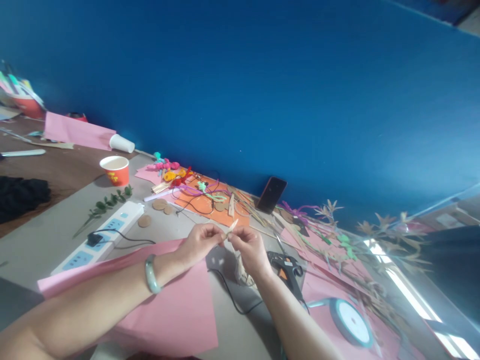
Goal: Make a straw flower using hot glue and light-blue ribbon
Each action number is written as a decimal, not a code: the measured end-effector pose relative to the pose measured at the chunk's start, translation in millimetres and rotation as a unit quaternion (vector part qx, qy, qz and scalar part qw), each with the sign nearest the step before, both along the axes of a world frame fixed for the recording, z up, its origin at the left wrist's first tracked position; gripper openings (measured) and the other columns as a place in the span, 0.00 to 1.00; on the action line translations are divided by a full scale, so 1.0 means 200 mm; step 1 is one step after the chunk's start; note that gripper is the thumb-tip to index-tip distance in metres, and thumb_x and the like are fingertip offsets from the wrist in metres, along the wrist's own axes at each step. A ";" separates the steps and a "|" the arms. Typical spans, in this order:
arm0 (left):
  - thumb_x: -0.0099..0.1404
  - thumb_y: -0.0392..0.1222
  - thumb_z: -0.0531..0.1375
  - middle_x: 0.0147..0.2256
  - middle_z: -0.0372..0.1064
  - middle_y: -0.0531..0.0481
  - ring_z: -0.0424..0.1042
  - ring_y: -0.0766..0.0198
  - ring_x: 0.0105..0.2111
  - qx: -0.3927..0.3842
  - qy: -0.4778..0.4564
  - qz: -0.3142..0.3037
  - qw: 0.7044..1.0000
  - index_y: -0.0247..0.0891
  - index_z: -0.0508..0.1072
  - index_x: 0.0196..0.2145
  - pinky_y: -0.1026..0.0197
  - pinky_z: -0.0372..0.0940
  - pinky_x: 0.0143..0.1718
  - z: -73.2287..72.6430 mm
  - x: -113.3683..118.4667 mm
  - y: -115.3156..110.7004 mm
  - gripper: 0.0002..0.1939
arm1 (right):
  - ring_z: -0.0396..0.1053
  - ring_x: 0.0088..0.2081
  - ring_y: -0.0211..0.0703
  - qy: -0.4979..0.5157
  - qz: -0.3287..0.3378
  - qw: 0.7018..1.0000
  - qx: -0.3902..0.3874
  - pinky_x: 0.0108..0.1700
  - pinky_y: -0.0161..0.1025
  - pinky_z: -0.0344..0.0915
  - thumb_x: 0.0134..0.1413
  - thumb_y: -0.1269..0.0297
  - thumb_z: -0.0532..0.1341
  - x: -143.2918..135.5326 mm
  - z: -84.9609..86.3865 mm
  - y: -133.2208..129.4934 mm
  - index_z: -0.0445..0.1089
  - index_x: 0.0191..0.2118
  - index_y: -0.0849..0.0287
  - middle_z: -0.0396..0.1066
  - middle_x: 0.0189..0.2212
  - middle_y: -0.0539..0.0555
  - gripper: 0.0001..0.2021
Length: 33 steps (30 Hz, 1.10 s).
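Fingertips of my left hand [204, 243] and my right hand [249, 247] meet in a pinch above the table. Between them is a small pale pointed piece [233, 226], like a petal or leaf; its tip sticks up and its lower end is hidden by my fingers. A jade-coloured bangle [152, 275] circles my left wrist. Below my right hand sits a pale bundle [243, 272], partly covered by the hand. A black glue gun [287, 272] with orange parts lies just right of my right wrist. Pink paper [180, 310] spreads under my left forearm.
A white power strip [101, 237] with a plugged-in black cable lies left. Beyond it stands a red paper cup [114, 171]. A phone [272, 195] leans against the blue wall. Orange paper [202, 197] bears craft scraps. At right are a ribbon spool [351, 322] and dried stems [390, 245].
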<state>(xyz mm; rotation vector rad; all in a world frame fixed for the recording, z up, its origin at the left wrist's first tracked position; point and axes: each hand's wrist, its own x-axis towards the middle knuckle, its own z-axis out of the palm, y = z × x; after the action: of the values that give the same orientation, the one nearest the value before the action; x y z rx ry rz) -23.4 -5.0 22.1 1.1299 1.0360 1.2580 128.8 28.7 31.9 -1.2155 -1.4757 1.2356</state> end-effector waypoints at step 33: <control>0.58 0.45 0.63 0.23 0.71 0.51 0.60 0.70 0.21 -0.015 -0.010 -0.023 1.000 0.34 0.74 0.27 0.66 0.52 0.23 -0.04 -0.01 0.02 0.10 | 0.57 0.20 0.34 0.005 0.007 1.000 -0.003 0.25 0.33 0.56 0.40 0.65 0.66 -0.01 0.03 -0.01 0.71 0.20 0.60 0.64 0.15 0.46 0.06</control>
<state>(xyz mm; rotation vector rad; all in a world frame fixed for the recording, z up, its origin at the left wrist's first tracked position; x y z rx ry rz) -25.8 -1.8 13.3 1.1106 1.0040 1.2118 126.6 27.4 37.0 -1.2032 -1.4750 1.2544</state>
